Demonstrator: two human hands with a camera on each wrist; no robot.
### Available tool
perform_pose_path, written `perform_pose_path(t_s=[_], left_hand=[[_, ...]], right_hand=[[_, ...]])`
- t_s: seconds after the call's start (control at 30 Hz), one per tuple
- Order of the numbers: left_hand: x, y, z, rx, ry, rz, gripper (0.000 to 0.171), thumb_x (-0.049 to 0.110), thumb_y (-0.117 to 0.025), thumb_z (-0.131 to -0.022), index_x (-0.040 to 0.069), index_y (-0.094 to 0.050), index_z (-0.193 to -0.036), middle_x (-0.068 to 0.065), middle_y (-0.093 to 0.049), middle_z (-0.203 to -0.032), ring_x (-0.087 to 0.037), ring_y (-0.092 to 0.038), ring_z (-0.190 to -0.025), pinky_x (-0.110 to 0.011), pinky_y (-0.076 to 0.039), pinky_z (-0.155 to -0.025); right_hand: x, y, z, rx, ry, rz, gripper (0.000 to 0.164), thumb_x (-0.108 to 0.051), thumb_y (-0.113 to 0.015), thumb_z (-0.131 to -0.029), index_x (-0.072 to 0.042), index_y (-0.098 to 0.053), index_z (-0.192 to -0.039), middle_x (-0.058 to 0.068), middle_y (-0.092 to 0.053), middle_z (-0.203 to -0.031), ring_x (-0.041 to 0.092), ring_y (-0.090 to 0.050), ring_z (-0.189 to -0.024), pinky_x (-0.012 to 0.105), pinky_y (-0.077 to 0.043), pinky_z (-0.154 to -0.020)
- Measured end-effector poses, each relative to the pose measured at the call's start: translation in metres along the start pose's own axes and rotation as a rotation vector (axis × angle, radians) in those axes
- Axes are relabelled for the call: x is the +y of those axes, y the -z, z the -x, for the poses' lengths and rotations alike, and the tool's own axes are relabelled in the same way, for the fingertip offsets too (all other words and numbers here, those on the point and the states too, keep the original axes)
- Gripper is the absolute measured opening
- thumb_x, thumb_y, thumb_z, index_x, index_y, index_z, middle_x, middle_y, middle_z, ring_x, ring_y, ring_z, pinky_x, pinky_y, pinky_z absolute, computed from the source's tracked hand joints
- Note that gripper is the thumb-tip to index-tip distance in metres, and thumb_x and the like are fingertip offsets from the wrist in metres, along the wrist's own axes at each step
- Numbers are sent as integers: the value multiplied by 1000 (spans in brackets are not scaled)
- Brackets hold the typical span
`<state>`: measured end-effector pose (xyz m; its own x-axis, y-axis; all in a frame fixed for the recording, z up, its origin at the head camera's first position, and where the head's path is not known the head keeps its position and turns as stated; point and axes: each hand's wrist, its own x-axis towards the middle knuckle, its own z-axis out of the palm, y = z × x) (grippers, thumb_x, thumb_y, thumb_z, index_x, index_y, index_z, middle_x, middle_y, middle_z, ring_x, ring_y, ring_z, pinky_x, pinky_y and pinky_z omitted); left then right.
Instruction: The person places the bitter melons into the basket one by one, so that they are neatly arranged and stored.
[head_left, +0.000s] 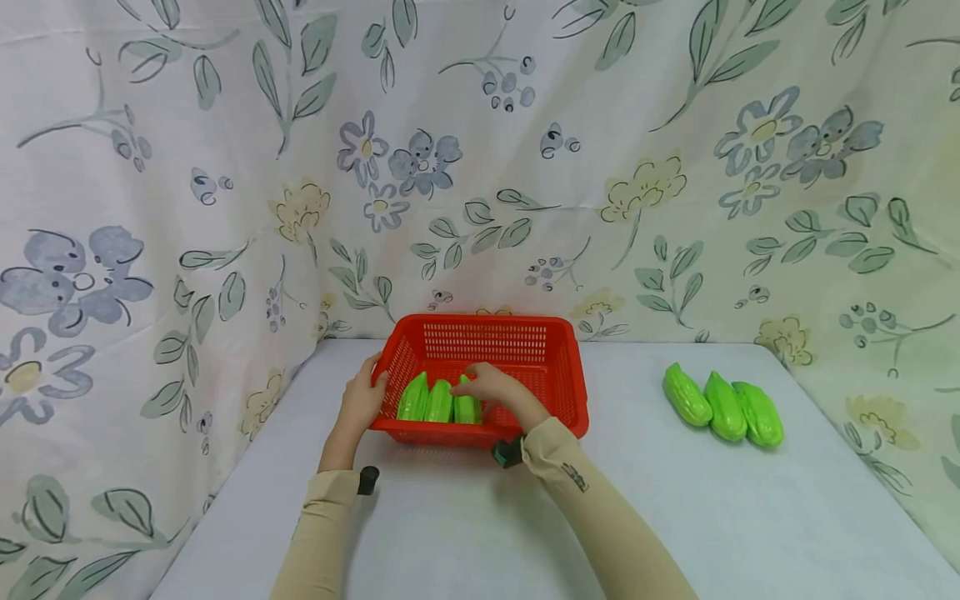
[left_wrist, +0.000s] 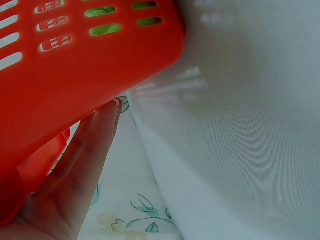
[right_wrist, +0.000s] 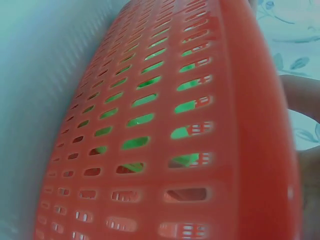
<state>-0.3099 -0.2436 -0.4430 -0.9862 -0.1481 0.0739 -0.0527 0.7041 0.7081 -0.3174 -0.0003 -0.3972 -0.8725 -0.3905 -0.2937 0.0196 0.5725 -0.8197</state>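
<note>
A red plastic basket with slotted walls sits on the table. Inside it, toward the left, three shiny green ridged fruits lie side by side: a left one, a middle one and a right one. My left hand holds the basket's left rim; in the left wrist view its fingers lie along the outer wall. Reaching over the front rim, my right hand has curved fingers around the right fruit. The basket wall hides most of that hand's contact in the right wrist view.
Three more green ridged fruits lie together on the white table, right of the basket. A floral cloth hangs behind the table and along its sides. Dark wrist cameras sit at both cuffs.
</note>
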Motion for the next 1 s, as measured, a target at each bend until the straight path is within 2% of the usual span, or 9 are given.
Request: perform_pose_path(t_s=[0.23, 0.4, 0.67, 0.87, 1.0], left_hand=[[-1, 0, 0, 3, -2, 1, 52, 23, -43, -104, 12, -30, -152, -28, -55, -133, -28, -59, -83, -30, -48, -61], [-1, 0, 0, 8, -2, 1, 51, 22, -43, -104, 12, -30, -152, -29, -56, -132, -28, -60, -82, -30, -49, -61], [0, -1, 0, 5, -9, 8, 52, 22, -44, -103, 12, -30, -152, -29, -55, -132, -28, -61, -82, -30, -50, -60], [0, 0, 0, 5, -10, 12, 52, 22, -43, -103, 11, -30, -152, -29, -56, -131, -27, -62, -81, -31, -51, -58], [-1, 0, 1, 4, -9, 9, 52, 22, -43, -104, 11, -29, -152, -29, -55, -132, -27, -61, -81, -30, -50, -58]], right_hand=[[4, 1, 2, 23, 1, 41, 66, -31, -64, -93, -2, -39, -147, 19, -44, -149, 35, -62, -106, 48, -56, -83], [9, 3, 7, 20, 8, 31, 67, -33, -64, -94, -3, -38, -148, 19, -46, -147, 37, -64, -101, 45, -57, -79], [19, 6, 13, 84, 8, -9, 75, -35, -66, -92, -4, -31, -151, 21, -51, -140, 35, -64, -99, 41, -57, -74], [26, 11, 19, 131, 28, -88, 75, -34, -65, -93, -6, -28, -152, 23, -48, -142, 38, -61, -110, 40, -58, -74], [32, 13, 22, 186, 46, -104, 76, -37, -63, -94, -9, -26, -154, 23, -44, -147, 39, -59, -114, 45, -56, -85]])
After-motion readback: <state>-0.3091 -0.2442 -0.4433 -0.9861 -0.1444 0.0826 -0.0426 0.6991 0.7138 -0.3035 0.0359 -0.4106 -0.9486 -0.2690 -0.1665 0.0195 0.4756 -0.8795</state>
